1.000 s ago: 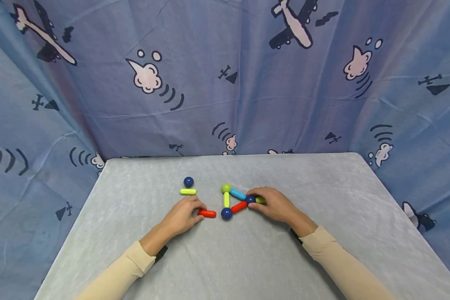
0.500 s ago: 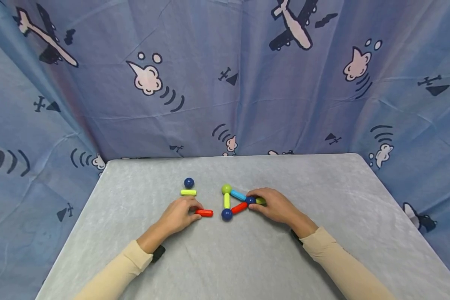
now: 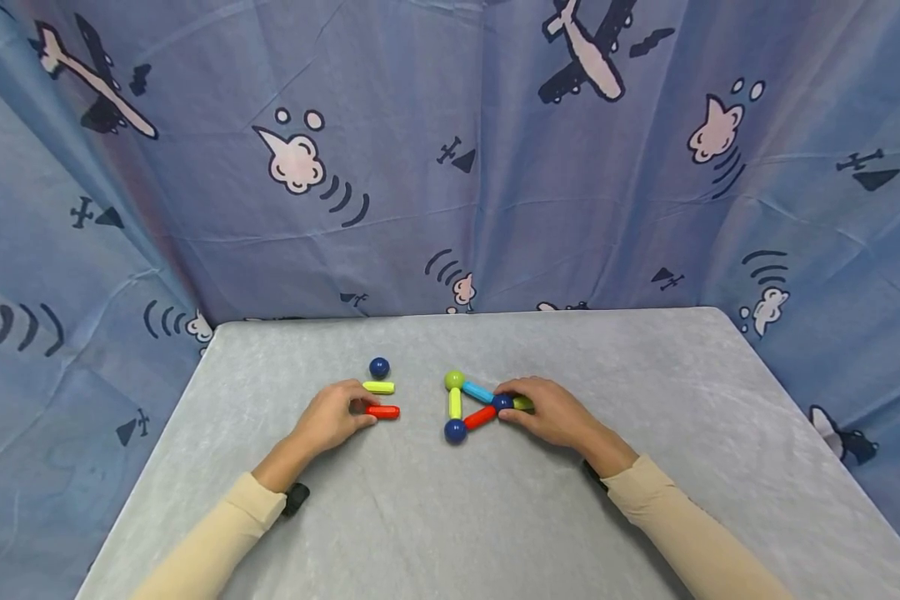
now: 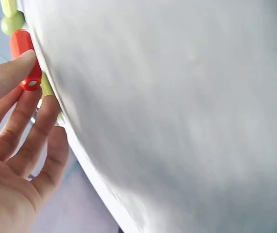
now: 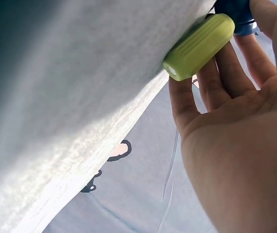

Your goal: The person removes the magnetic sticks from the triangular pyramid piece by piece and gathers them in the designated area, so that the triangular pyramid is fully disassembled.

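My left hand (image 3: 332,417) pinches a red magnetic rod (image 3: 384,412) between thumb and fingers; the left wrist view shows the thumb lying over the rod (image 4: 23,46). To the right, a triangle lies on the table, made of a yellow-green rod (image 3: 455,404), a light blue rod (image 3: 478,392) and another red rod (image 3: 481,417). Its corners are a green ball (image 3: 454,380), a dark blue ball (image 3: 455,431) and a second dark blue ball (image 3: 503,402). My right hand (image 3: 546,410) grips that second ball, with an olive-green rod (image 5: 200,48) sticking out from it under the palm.
Just beyond my left fingers lie a loose yellow-green rod (image 3: 379,387) and a loose dark blue ball (image 3: 379,367). The grey-white table (image 3: 450,517) ends at the back against a blue curtain (image 3: 390,167) printed with planes.
My left hand has moved left and slightly away from me, carrying the red rod away from the triangle toward the loose yellow-green rod. My right hand has stayed at the dark blue ball.
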`<state>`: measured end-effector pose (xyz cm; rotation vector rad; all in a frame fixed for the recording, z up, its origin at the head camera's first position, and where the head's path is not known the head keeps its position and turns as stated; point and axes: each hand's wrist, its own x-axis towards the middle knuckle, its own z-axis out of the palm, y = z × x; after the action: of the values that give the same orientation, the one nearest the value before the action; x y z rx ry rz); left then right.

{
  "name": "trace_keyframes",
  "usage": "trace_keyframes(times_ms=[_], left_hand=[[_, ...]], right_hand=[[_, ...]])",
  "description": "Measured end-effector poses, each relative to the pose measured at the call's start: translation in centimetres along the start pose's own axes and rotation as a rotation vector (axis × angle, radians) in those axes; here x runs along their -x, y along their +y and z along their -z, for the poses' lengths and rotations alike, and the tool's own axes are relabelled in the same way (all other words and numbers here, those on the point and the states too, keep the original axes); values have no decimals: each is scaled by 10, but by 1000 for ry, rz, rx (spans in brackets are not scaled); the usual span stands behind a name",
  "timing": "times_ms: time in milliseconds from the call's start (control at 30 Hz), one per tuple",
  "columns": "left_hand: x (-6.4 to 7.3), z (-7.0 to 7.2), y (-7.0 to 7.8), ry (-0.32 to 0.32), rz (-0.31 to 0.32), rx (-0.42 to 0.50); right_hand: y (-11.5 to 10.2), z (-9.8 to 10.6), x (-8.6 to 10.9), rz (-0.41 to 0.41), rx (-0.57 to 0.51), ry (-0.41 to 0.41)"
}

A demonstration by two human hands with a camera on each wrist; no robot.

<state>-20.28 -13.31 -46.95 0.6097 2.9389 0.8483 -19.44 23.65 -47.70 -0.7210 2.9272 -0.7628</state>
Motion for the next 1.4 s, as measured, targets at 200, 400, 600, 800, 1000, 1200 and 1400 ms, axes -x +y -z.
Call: trace_keyframes(times_ms=[200,400,600,800,1000,1200,1400], left_hand=[[-5,4,-12,15,28,-18],[-11,5,-15,33,74,-9],[-13,4,-16,67,94,-19],[-15,4,-17,114,102,-14],[-17,3,-18,129,108,-8],[-16,0,-18,132,94,-3],[-14,0,-18,147,85,14]], right_hand=[[-1,-1,0,-3,-1,-2],[-2,0,0,1,6,7],[-2,1,-1,8,9,10],[-3,3,-1,12,7,10],[-4,4,-2,13,6,9],[-1,3,-1,17,6,12],[3,-1,0,31,-19,9]])
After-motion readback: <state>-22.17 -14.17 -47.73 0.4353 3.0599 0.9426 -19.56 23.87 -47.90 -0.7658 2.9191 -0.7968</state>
